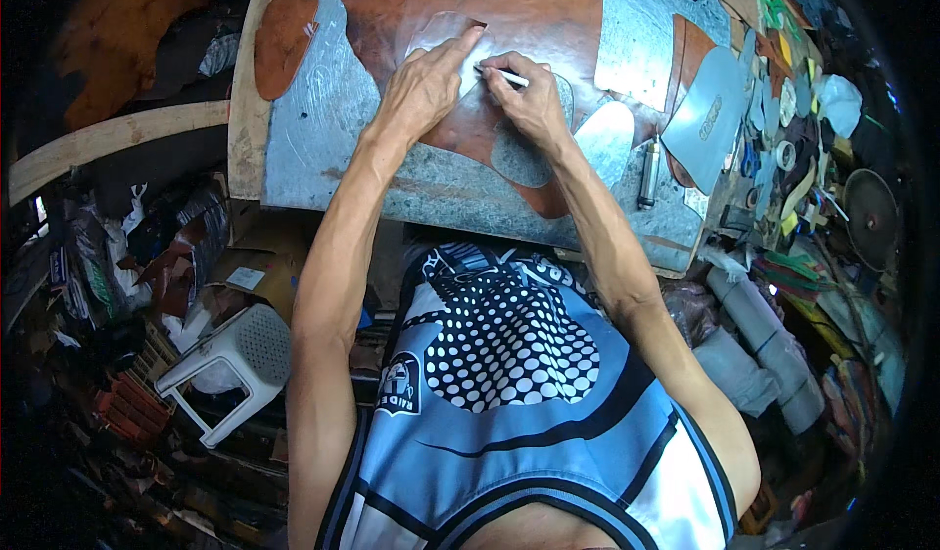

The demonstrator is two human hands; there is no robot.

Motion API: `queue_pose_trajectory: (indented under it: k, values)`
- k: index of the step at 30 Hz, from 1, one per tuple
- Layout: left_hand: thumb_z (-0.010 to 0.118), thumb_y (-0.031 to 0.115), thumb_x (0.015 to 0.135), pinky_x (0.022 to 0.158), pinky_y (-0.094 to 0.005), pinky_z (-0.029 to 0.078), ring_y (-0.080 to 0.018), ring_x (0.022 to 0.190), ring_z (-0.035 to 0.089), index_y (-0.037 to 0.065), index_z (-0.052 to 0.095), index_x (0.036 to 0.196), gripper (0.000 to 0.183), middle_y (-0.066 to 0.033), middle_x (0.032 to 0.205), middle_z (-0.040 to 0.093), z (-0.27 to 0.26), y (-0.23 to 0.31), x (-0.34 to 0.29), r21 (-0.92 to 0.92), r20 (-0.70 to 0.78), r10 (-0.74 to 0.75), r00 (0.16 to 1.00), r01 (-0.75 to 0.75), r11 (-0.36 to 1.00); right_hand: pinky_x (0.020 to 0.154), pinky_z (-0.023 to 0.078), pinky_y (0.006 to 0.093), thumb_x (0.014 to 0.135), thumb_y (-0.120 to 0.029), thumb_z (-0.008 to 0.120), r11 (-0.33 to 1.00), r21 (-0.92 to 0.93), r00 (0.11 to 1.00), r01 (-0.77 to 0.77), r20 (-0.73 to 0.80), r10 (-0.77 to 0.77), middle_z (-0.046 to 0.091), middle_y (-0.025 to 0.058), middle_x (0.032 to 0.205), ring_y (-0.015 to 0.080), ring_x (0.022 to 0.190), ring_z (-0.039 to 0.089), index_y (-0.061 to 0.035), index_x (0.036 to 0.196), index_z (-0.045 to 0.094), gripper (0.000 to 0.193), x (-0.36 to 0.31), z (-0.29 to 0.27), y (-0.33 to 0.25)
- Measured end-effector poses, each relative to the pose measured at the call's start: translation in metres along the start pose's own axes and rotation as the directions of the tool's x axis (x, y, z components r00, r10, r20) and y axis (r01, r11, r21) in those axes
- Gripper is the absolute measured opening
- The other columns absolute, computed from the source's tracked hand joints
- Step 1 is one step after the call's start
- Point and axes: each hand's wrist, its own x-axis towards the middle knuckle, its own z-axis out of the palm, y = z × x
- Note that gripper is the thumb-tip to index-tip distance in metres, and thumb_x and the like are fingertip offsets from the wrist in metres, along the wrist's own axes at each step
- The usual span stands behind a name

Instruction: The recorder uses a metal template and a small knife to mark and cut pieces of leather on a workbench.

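Observation:
A large brown leather sheet (529, 7) lies over the grey metal-topped table. My left hand (421, 90) presses a pale, shiny flat pattern piece (471, 79) onto the leather, its fingers stretched out toward the upper right. The piece's outline is partly hidden under that hand. In my right hand (532, 105) a slim white pen (513, 78) is pinched, its tip against the leather or the piece's edge, close to my left fingers. A dark grey rounded pattern piece (521, 154) shows just below my right hand.
A brown leather cutout (284, 46) lies at the table's left edge. On the right are a grey pattern piece (707, 124), a metal cylindrical tool (649, 173) and a tape roll (785, 156) among scraps. A white plastic stool (240, 359) stands lower left.

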Motion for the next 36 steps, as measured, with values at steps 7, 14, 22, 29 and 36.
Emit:
queue_pose_trajectory:
  k: [7, 14, 22, 29, 36]
  values:
    - [0.057, 0.008, 0.084, 0.09, -0.0418, 0.048, -0.0358, 0.098, 0.061, 0.015, 0.046, 0.141, 0.058, -0.0142, 0.119, 0.064, 0.013, -0.005, -0.003, 0.159, -0.131, 0.188, 0.973, -0.167, 0.973, 0.082, 0.05, 0.0363, 0.084, -0.013, 0.062, 0.987, 0.137, 0.996, -0.087, -0.002, 0.088, 0.071, 0.0168, 0.087, 0.0276, 0.083, 0.069, -0.0002, 0.091, 0.07, 0.017, -0.007, -0.001, 0.003]
    - [0.079, 0.018, 0.072, 0.082, -0.0402, 0.052, -0.0347, 0.09, 0.06, 0.012, 0.038, 0.144, 0.083, -0.013, 0.118, 0.062, 0.011, 0.008, -0.006, 0.196, -0.106, 0.122, 0.987, -0.099, 0.976, 0.078, 0.052, 0.0337, 0.084, -0.012, 0.063, 1.0, -0.029, 1.0, -0.008, -0.03, 0.007, 0.071, 0.0192, 0.086, 0.0262, 0.082, 0.069, 0.0011, 0.09, 0.07, 0.016, -0.004, -0.004, -0.006]
    - [0.071, 0.018, 0.08, 0.088, -0.0425, 0.05, -0.0378, 0.098, 0.061, 0.014, 0.043, 0.142, 0.068, -0.0147, 0.123, 0.062, 0.006, 0.005, -0.006, 0.119, -0.095, 0.116, 0.989, -0.105, 0.987, 0.074, 0.05, 0.0257, 0.09, -0.015, 0.063, 0.859, 0.487, 0.983, -0.159, 0.002, 0.181, 0.068, 0.0027, 0.088, 0.0099, 0.08, 0.062, -0.0022, 0.1, 0.067, 0.017, -0.006, -0.016, 0.01]
    - [0.054, 0.008, 0.085, 0.094, -0.0426, 0.048, -0.0368, 0.104, 0.061, 0.015, 0.045, 0.141, 0.057, -0.0152, 0.128, 0.06, -0.003, 0.003, -0.002, 0.047, -0.029, 0.11, 0.993, -0.109, 0.993, 0.067, 0.05, 0.0256, 0.087, -0.015, 0.06, 0.957, 0.264, 0.99, -0.119, -0.035, 0.133, 0.068, 0.006, 0.081, 0.0095, 0.073, 0.061, 0.0009, 0.096, 0.066, 0.019, -0.006, -0.008, 0.002]
    - [0.054, 0.008, 0.086, 0.097, -0.042, 0.047, -0.033, 0.115, 0.058, 0.011, 0.049, 0.137, 0.051, -0.0165, 0.131, 0.058, 0.007, -0.015, -0.003, 0.187, -0.061, 0.247, 0.967, -0.232, 0.954, 0.059, 0.05, 0.0276, 0.086, -0.014, 0.06, 0.983, 0.162, 0.996, -0.082, -0.012, 0.085, 0.069, 0.0082, 0.072, 0.0125, 0.062, 0.062, 0.0025, 0.094, 0.068, 0.02, -0.004, -0.004, -0.003]
